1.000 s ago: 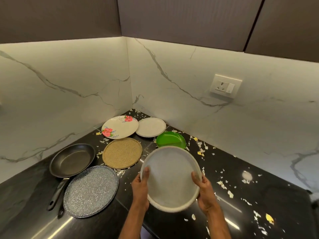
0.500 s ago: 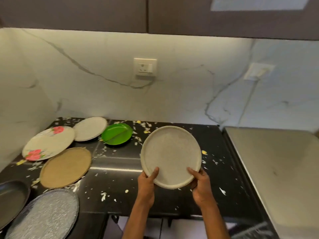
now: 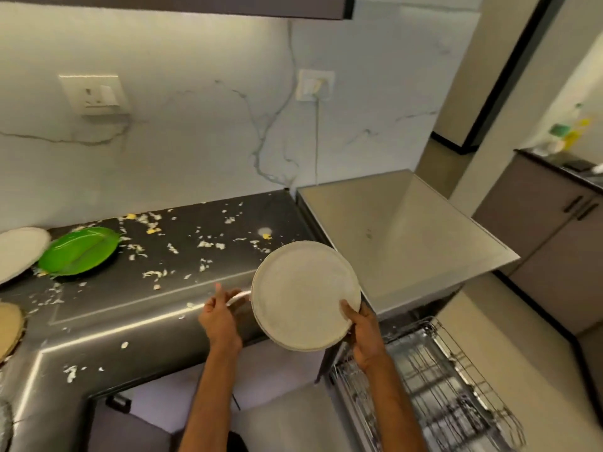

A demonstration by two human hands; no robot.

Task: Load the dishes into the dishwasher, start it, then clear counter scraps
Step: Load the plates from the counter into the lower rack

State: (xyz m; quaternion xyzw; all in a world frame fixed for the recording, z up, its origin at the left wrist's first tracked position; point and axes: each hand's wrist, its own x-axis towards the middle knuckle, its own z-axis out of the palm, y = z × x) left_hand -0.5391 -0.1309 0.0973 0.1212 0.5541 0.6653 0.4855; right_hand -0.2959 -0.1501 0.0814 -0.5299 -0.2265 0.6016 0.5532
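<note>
black scrap-flecked counter (image 3: 130,305), marble wall (image 3: 195,141), wire rack (image 3: 434,386), plate (image 3: 303,295) in right hand (image 3: 365,334)

Scraps (image 3: 208,244) strew the back half of the table (image 3: 130,308). At its left edge, a divided plate (image 3: 78,251) sits right of a flat plate (image 3: 19,252). Over its right front corner hangs a held plate (image 3: 305,295).

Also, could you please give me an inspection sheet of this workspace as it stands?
Surface: black counter, littered.
Job's things: pale plate in the air beside the counter edge; green plate and white plate on the counter; dishwasher rack pulled out.
Clutter: white and yellow scraps across the counter.
Hands: right hand grips the pale plate's rim; left hand free, fingers relaxed.
Cables: thin cable hangs from a wall socket.
Surroundings: marble wall, grey cabinets.
</note>
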